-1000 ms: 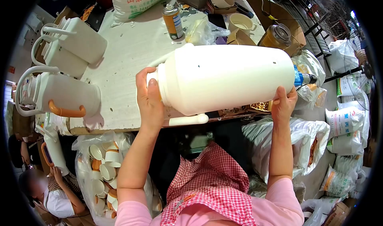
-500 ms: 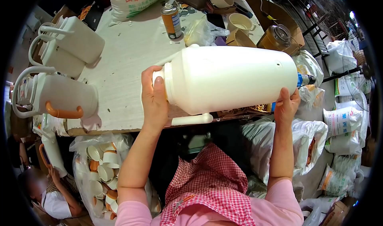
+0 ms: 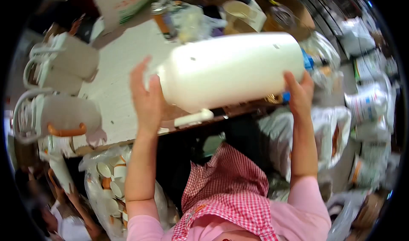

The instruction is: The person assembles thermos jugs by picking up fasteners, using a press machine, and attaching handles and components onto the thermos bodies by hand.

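A large white plastic jug body [image 3: 230, 68] lies sideways across my view, above the front edge of the worktable. My left hand [image 3: 147, 100] is around its neck end, fingers spread and smeared by motion; the neck itself is mostly hidden. At the wide base end, my right hand [image 3: 300, 94] grips the jug from below, thumb against its side. A small dark mark shows near the shoulder and another near the base. Below the jug, a white handle-like bar [image 3: 194, 118] sticks out at the table edge.
White jugs with handles, one of them [image 3: 68, 117] with an orange grip, lie at the left of the table [image 3: 123, 92]. A spray can [image 3: 163, 21], cups and plastic bags stand behind. A bag of cup-like parts [image 3: 91, 190] hangs below; a co-worker [image 3: 64, 215] is at lower left.
The jug has turned about its long axis, bringing a dark mark into view near the shoulder. My left hand's fingers have spread wider. The whole view has shifted and blurred.
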Demonstrator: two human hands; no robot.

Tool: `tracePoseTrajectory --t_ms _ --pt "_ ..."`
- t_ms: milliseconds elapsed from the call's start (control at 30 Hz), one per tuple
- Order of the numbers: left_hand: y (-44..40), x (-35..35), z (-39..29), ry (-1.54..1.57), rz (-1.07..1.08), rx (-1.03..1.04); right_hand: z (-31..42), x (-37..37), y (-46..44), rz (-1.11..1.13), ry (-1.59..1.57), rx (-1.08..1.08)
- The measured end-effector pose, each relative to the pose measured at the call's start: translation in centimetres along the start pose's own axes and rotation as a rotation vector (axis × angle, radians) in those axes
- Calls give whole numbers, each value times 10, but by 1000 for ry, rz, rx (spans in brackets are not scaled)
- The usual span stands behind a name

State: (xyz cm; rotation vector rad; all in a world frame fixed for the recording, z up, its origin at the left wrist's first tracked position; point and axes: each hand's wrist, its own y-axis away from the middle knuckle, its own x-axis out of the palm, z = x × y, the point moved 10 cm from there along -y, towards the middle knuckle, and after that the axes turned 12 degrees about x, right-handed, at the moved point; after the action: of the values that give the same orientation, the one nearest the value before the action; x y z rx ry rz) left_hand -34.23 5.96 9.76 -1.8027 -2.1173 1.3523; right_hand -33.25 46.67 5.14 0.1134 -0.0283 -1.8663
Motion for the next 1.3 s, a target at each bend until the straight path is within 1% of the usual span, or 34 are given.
tracePoseTrajectory --t_ms 33,67,133,167,200,233,267,300,333,367,400,433,467,500,533,600,667,700,733,800,833,900,967,1000,1033,1067,1100,1133,1167,1200,1233,1267,1300 --pt "-11 -4 -15 -76 12 105 12 12 5 -5 -60 -11" --pt "-29 11 -41 -7 51 179 6 10 3 42 -41 -5" --pt "-41 55 -63 -232 429 284 16 -1 18 -45 13 -17" --pt "-42 65 -52 -60 417 205 22 -7 27 -89 40 -21" --pt "-41 66 -37 60 396 105 -3 -6 34 -29 -431 -164" --pt "-42 69 -37 91 393 117 -7 -39 67 -378 87 -442" --pt "-42 67 -39 106 381 118 -24 -56 100 -393 96 -349" --pt "-42 66 -42 86 414 95 -60 -74 128 -404 80 -278" --pt "-42 65 -42 66 432 70 -97 -101 159 -512 114 -254" --pt "-42 66 -35 108 441 60 -130 -138 187 -616 266 -153" --pt "-40 66 -30 118 454 54 -191 -195 213 -840 290 51" --pt "-41 65 -30 106 458 65 -254 -245 232 -880 -155 243" --pt "-41 66 -32 91 471 78 -279 -293 251 -1046 209 395" --pt "-40 67 -33 89 491 84 -271 -306 249 -991 430 496" --pt "-41 66 -30 83 478 66 -292 -321 242 -997 418 510" --pt "-42 62 -30 56 459 52 -366 -330 202 -705 608 755" --pt "-44 55 -28 -21 467 22 -341 -290 156 -629 1183 392" --pt "-46 54 -27 -41 472 28 -373 -296 136 -583 1018 511" --pt "-47 54 -25 -25 483 32 -365 -271 126 -547 1197 210" --pt "-46 53 -28 -13 478 34 -403 -275 102 -411 1324 282" --pt "-46 54 -29 -11 477 33 -407 -280 107 -408 1325 282" --pt "-42 58 -30 -7 469 16 -411 -299 128 -283 980 685" --pt "-41 59 -38 -51 469 36 -331 -290 153 -82 1178 519" --pt "-41 55 -33 -40 453 24 -299 -302 173 -240 1118 308" --pt "-43 54 -26 -32 459 51 -266 -313 193 -355 956 266" --pt "-44 54 -18 -21 470 80 -252 -323 208 -338 873 293" --pt "-44 52 -4 38 468 55 -232 -326 221 -354 729 265" --pt "-43 59 -16 57 469 53 -212 -324 231 -370 581 237" --pt "-44 61 -14 63 474 57 -185 -314 236 -373 479 174" --pt "-45 60 -10 61 475 62 -175 -308 238 -370 368 146" --pt "-43 58 -11 63 468 62 -162 -298 238 -356 289 161" --pt "-45 58 -14 9 463 108 -152 -288 235 -336 207 170" --pt "-46 58 -18 -47 450 151 -145 -281 229 -324 211 151"
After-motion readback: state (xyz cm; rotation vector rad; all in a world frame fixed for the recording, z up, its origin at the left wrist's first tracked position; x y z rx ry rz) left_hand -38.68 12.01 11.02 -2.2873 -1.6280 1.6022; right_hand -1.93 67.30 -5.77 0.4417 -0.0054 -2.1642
